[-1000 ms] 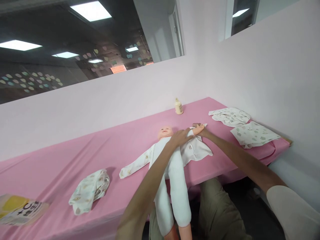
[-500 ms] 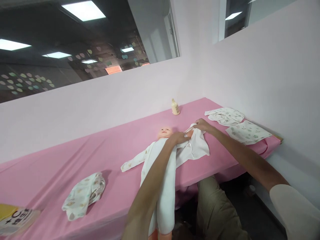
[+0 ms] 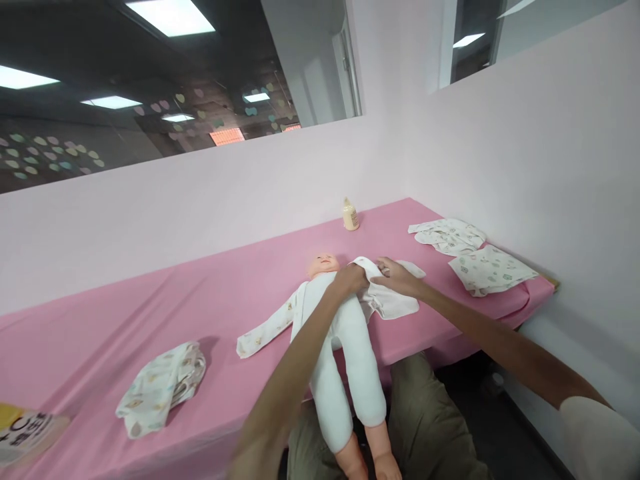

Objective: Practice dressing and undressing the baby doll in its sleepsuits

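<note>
A baby doll (image 3: 327, 265) lies face up on the pink-covered table, its legs in white pants (image 3: 361, 353) and its bare feet hanging over the front edge. One printed white sleeve (image 3: 267, 330) covers the doll's arm on the left. The white baby shirt (image 3: 397, 303) spreads out on the other side. My left hand (image 3: 351, 280) is closed on the shirt beside the doll's chest. Just to its right, my right hand (image 3: 397, 277) pinches the shirt's fabric. The doll's arm on that side is mostly hidden by cloth and hands.
A pump bottle (image 3: 351, 217) stands near the back wall. Two printed baby garments, a top (image 3: 447, 235) and a folded cloth (image 3: 493, 270), lie at the right. A crumpled printed garment (image 3: 161, 390) lies at the left, with a plastic package (image 3: 30, 437) at the corner.
My right hand has moved left and down, closer to my left hand, bringing the shirt fabric along. The doll's legs have swung right and spread apart.
</note>
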{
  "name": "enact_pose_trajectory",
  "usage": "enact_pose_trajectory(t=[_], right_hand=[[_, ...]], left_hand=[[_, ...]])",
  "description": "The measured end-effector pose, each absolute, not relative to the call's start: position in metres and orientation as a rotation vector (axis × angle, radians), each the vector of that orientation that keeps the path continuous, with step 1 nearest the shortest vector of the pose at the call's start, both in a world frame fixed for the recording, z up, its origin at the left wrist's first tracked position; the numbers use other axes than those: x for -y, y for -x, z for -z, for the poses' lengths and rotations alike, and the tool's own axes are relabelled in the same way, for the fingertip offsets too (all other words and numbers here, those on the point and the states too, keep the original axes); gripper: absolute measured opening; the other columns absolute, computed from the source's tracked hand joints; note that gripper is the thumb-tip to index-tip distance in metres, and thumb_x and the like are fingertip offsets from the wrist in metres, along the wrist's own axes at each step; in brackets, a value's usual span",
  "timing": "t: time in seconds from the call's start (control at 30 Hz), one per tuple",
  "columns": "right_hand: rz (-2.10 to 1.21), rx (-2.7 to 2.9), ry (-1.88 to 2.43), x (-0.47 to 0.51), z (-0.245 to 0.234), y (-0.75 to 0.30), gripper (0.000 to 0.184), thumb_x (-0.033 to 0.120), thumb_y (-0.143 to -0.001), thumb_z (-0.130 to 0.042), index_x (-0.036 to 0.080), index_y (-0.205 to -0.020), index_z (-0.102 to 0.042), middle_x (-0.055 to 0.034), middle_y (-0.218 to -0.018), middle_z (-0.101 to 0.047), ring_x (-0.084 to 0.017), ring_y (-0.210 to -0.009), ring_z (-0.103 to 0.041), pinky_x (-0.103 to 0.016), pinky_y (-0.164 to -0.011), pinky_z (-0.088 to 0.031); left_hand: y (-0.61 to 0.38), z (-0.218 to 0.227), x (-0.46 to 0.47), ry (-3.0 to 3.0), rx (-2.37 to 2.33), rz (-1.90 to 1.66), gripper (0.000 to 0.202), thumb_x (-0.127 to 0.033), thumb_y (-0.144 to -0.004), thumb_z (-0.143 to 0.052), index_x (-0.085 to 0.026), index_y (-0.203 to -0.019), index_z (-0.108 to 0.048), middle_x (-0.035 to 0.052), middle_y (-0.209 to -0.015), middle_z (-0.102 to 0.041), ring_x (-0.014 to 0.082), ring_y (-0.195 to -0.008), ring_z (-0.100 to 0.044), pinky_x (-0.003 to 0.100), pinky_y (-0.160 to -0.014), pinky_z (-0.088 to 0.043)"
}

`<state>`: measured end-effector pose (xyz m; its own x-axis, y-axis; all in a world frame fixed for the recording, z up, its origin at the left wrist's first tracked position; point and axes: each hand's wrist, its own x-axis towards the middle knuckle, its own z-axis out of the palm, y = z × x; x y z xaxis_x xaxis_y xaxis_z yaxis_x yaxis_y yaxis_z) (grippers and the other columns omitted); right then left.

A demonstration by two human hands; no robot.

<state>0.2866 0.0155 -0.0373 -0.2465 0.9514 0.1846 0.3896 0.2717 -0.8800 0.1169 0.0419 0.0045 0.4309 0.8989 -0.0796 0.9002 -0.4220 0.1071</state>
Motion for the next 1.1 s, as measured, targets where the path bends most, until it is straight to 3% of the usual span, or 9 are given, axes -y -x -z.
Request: enact_pose_trajectory(t=[0.13,0.23,0.33,0.5,0.63,0.7,0.77,0.93,1.1], right_hand=[[-0.894,1.931,1.331,0.012,0.058,-0.312,0.060,0.039,-0.071,-0.071,0.020,-0.126,-0.056,-0.0104,-0.123,-0.062,-0.028,-0.109,-0.058,-0.035,-0.086,-0.044],[-0.794,1.995,1.384,0.029,0.072,-0.322,0.019,0.034,-0.077,-0.063,0.020,-0.088,-0.065,-0.0051,-0.095,-0.067,-0.022,-0.083,-0.060,-0.031,-0.070,-0.042],[-0.935,1.898,1.353,0.042,0.075,-0.316,0.020,0.033,-0.079,-0.057,0.019,-0.065,-0.051,0.0007,-0.067,-0.055,-0.015,-0.060,-0.048,-0.027,-0.055,-0.032],[-1.304,1.564,1.150,0.061,0.054,-0.275,0.016,0.034,-0.079,-0.056,0.018,-0.079,-0.055,0.0004,-0.072,-0.056,-0.015,-0.064,-0.051,-0.026,-0.055,-0.035],[-1.001,1.786,1.072,0.074,0.041,-0.233,0.011,0.029,-0.084,-0.049,0.020,-0.080,-0.055,-0.0004,-0.073,-0.058,-0.016,-0.066,-0.053,-0.028,-0.060,-0.037],[-0.789,1.975,1.055,0.080,0.039,-0.219,0.015,0.023,-0.085,-0.047,0.020,-0.091,-0.060,-0.0045,-0.085,-0.065,-0.020,-0.077,-0.058,-0.030,-0.068,-0.040],[-0.667,2.117,1.050,0.086,0.038,-0.211,0.021,0.020,-0.085,-0.047,0.021,-0.099,-0.063,-0.0076,-0.096,-0.068,-0.023,-0.089,-0.061,-0.033,-0.075,-0.041],[-0.768,2.099,1.082,0.085,0.031,-0.214,0.018,0.039,-0.084,-0.057,0.023,-0.076,-0.060,-0.0035,-0.078,-0.065,-0.022,-0.076,-0.060,-0.033,-0.068,-0.041],[-0.749,1.551,1.310,0.037,0.037,-0.221,0.038,0.043,-0.077,-0.062,0.021,-0.107,-0.057,-0.0092,-0.108,-0.062,-0.024,-0.094,-0.059,-0.034,-0.074,-0.047]], left_hand=[[-0.068,-0.001,0.011,-2.572,-1.727,-0.355,0.043,-0.042,-0.090,-0.047,-0.015,-0.123,-0.054,0.0152,-0.130,-0.056,0.0289,-0.125,-0.048,0.040,-0.107,-0.035],[-0.025,0.013,0.053,-2.245,-2.025,-0.673,0.048,-0.048,-0.092,-0.039,-0.017,-0.128,-0.048,0.0143,-0.135,-0.052,0.0278,-0.128,-0.045,0.041,-0.107,-0.034],[0.007,0.030,0.079,-1.835,-2.143,-0.720,0.057,-0.055,-0.090,-0.038,-0.015,-0.130,-0.046,0.0161,-0.132,-0.054,0.0295,-0.124,-0.050,0.042,-0.102,-0.039],[0.024,0.046,0.092,-1.601,-1.897,-0.827,0.048,-0.048,-0.085,-0.044,-0.014,-0.117,-0.055,0.0117,-0.111,-0.065,0.0257,-0.102,-0.061,0.036,-0.088,-0.046],[0.021,0.043,0.095,-1.647,-1.880,-0.902,0.019,-0.036,-0.080,-0.047,-0.019,-0.075,-0.054,0.0021,-0.077,-0.061,0.0193,-0.074,-0.056,0.029,-0.065,-0.042],[0.021,0.037,0.096,-1.642,-1.960,-0.922,0.023,-0.036,-0.080,-0.047,-0.020,-0.065,-0.044,-0.0017,-0.064,-0.049,0.0152,-0.062,-0.046,0.027,-0.057,-0.035],[0.020,0.029,0.097,-1.611,-1.965,-0.955,0.027,-0.041,-0.082,-0.046,-0.020,-0.065,-0.043,-0.0034,-0.061,-0.043,0.0134,-0.058,-0.040,0.026,-0.055,-0.032],[0.008,0.014,0.092,-1.776,-2.030,-0.866,0.022,-0.037,-0.083,-0.043,-0.020,-0.069,-0.046,-0.0012,-0.066,-0.049,0.0155,-0.064,-0.046,0.028,-0.062,-0.035],[-0.003,0.010,0.069,-1.824,-2.013,-0.868,0.014,-0.034,-0.082,-0.048,-0.020,-0.085,-0.051,0.0025,-0.085,-0.059,0.0179,-0.080,-0.056,0.029,-0.072,-0.041]])
